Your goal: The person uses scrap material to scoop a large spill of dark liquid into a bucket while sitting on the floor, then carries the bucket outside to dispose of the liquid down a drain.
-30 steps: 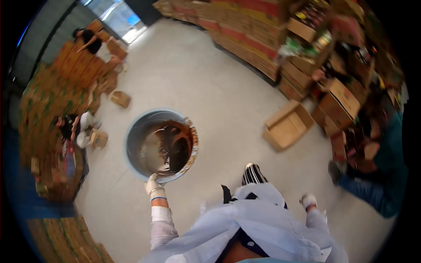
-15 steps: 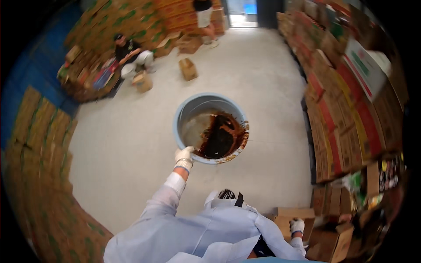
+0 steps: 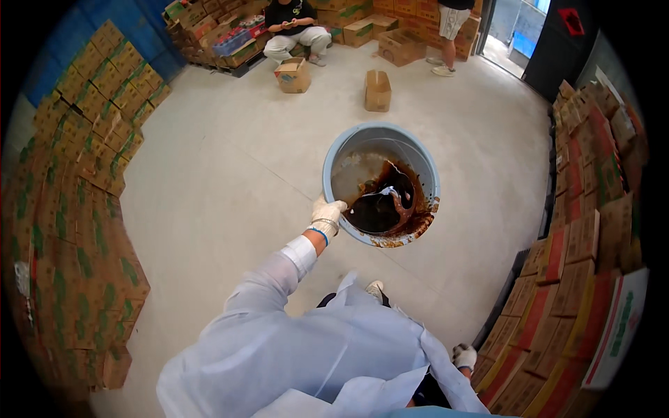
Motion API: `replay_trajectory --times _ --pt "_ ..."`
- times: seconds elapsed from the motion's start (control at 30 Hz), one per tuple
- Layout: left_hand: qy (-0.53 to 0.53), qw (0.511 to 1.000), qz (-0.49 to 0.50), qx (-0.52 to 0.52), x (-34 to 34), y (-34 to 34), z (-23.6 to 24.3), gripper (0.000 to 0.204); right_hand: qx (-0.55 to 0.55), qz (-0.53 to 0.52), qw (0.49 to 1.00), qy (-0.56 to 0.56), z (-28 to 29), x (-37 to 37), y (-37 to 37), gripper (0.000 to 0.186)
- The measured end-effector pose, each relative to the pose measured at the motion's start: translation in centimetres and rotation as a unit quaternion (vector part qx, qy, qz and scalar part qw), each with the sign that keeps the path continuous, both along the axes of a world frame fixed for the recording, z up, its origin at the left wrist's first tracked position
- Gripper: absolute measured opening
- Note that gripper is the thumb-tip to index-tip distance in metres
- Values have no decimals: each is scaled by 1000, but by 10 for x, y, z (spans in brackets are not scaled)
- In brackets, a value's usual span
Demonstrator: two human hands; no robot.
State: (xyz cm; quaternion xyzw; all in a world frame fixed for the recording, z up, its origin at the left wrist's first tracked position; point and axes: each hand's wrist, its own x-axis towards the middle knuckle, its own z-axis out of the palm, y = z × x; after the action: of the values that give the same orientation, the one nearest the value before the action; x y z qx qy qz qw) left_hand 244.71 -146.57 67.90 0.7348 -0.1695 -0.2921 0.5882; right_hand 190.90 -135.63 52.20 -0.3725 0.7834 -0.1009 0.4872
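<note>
The blue tub point(image 3: 381, 182), standing on the concrete floor point(image 3: 223, 188), is being gripped at its near rim by the gloved left hand point(image 3: 326, 214), fingers closed over the edge, evidently steadying the dark sauce point(image 3: 383, 205) inside. The right hand point(image 3: 463, 357) is hanging idle; its state cannot be told.

Tilted blue tub point(image 3: 334, 155), dark-brown sauce inside

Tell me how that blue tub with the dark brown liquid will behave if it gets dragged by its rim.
The blue tub probably feels heavy, and the dark brown liquid would likely slosh, since it already smears the wall. The rim may be slippery near the splashes; the gloved left hand grips a cleaner part.
</note>
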Motion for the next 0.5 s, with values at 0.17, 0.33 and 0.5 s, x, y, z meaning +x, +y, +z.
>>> replay_trajectory --times 0.17,0.33,0.5 --pt "19 1000 4 13 -7 3 1 40 100 -71 992 3 8 -1 114 20" --pt "7 999 -6 -32 -5 2 -26 45 247 163 951 90 -149 -46 261 23" --pt "56 998 -15 3 -48 -76 1 46 177 604 750 206 -154 -117 179 20"
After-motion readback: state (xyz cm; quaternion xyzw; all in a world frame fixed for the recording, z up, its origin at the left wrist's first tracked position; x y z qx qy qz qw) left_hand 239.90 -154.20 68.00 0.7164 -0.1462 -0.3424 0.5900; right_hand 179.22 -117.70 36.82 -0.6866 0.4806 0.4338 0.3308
